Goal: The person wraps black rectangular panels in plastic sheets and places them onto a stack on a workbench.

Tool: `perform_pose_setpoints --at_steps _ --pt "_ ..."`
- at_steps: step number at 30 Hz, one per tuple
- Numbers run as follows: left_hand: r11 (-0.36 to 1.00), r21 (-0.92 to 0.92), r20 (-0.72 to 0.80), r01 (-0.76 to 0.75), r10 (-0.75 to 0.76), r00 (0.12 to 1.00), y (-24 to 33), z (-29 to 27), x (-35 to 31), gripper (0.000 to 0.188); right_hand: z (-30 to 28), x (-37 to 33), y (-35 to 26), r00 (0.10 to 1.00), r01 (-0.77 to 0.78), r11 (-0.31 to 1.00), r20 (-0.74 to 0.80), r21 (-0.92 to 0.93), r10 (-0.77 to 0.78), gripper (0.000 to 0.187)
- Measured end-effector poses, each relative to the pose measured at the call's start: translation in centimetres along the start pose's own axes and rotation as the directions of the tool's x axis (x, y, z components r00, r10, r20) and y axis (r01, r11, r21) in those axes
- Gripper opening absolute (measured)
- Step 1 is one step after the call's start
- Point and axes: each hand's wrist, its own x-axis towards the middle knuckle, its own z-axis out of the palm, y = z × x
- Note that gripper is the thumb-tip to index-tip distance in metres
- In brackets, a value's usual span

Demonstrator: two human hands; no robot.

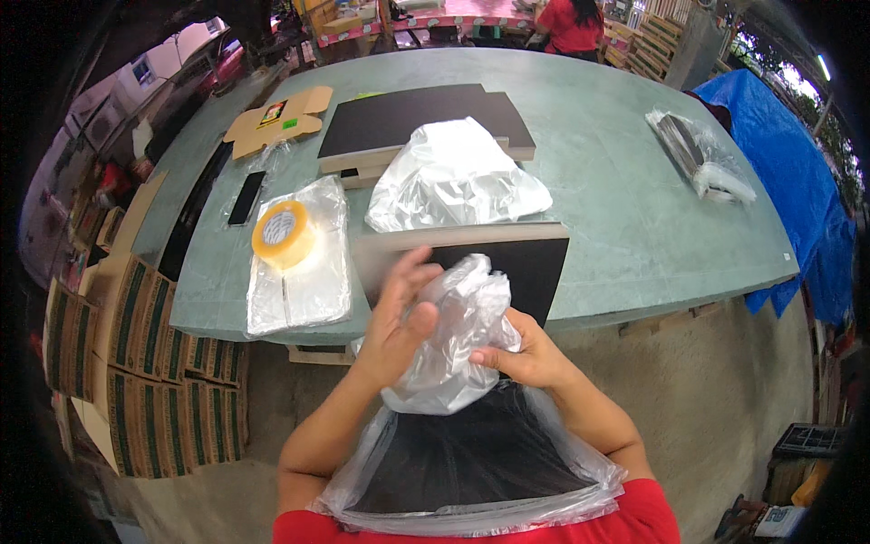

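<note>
In front of me my right hand (526, 354) pinches a crumpled clear plastic bag (458, 335) between thumb and fingers. My left hand (399, 317) is at the bag's left side with its fingers spread, slightly blurred; whether it touches the plastic I cannot tell. Beyond the hands, at the table's near edge, is a black board (541, 267) with a pale edge, partly hidden by the bag. Against my body lies a black panel (462, 458) under clear plastic film (580, 471).
On the green table (625, 181) are a heap of plastic bags (458, 181), stacked black boards (399, 122), a tape roll (281, 234) on flat plastic sleeves (313, 308), a phone (246, 198), flattened cardboard (272, 122) and a wrapped bundle (698, 154). Cartons (163, 399) stand left; a person (571, 27) is beyond.
</note>
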Motion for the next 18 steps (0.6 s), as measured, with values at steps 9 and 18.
perform_pose_setpoints --at_steps 9,18 --pt "0.889 0.343 -0.236 0.305 -0.233 0.944 -1.0 -3.0 -1.0 0.015 -5.6 -3.7 3.3 0.935 -0.017 0.954 0.333 -0.298 0.121 0.067" --pt "0.346 0.935 -0.072 -0.075 0.391 0.917 -1.9 -1.7 -2.0 0.034 -5.7 -2.2 3.2 0.952 -0.303 0.880 -0.158 -0.367 0.261 0.018"
